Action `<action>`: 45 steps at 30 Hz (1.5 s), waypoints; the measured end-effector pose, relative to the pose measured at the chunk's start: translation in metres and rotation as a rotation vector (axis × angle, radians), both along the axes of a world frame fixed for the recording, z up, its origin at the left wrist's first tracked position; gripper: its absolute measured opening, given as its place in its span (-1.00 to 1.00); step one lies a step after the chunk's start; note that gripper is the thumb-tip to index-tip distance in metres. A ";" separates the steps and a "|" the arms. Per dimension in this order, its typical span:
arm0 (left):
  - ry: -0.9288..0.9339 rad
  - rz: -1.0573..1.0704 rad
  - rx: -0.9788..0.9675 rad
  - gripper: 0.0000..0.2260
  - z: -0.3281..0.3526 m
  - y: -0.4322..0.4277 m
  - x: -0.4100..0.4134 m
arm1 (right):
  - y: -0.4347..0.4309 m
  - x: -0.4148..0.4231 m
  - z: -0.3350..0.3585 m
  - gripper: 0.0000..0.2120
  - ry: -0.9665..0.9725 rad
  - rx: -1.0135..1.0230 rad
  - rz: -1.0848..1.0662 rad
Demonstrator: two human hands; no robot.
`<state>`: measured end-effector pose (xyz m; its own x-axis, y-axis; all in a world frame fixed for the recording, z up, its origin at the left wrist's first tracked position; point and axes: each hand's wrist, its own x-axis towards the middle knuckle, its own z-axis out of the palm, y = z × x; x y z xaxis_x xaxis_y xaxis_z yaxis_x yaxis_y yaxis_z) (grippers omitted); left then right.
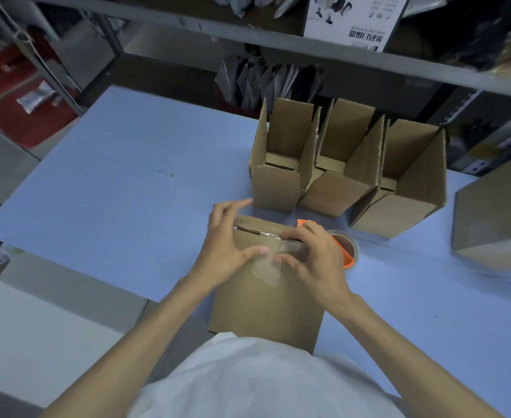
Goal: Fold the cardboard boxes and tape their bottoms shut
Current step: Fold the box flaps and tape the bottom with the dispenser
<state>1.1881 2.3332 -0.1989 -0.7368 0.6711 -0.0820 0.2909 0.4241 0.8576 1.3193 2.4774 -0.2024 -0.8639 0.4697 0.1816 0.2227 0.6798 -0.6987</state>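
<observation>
A cardboard box [266, 309] stands upside down against my body, its closed bottom flaps facing up. Clear tape [268, 273] runs along the flap seam and down the near side. My left hand [227, 245] rests on the box's top left edge, thumb pressing the tape, fingers straight. My right hand [311, 254] lies over the top right edge, thumb on the tape too. An orange tape dispenser [346, 251] with a brown roll sits on the table just behind my right hand.
Three folded boxes [347, 188] stand open-topped in a row at the back of the blue table [121, 182]. Another cardboard box [495, 218] sits at the right edge. Metal shelving [278, 40] with grey bags runs behind the table.
</observation>
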 end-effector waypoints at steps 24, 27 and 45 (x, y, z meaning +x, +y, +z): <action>-0.230 -0.158 -0.093 -0.87 0.065 0.051 0.025 | 0.007 0.079 0.089 -0.26 -0.158 -0.504 -0.477; -0.177 -0.153 -0.078 -0.71 0.074 0.050 0.033 | 0.017 0.081 0.096 -0.51 -0.168 -0.445 -0.491; 0.371 -0.522 -0.104 -0.81 0.083 0.036 0.004 | 0.081 0.045 0.066 -0.71 -0.106 -0.972 -0.133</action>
<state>1.1922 2.3689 -0.1161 -0.3078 0.9509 0.0319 0.7503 0.2219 0.6227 1.3642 2.5581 -0.1364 -0.7826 0.4686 -0.4098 0.3492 -0.2146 -0.9122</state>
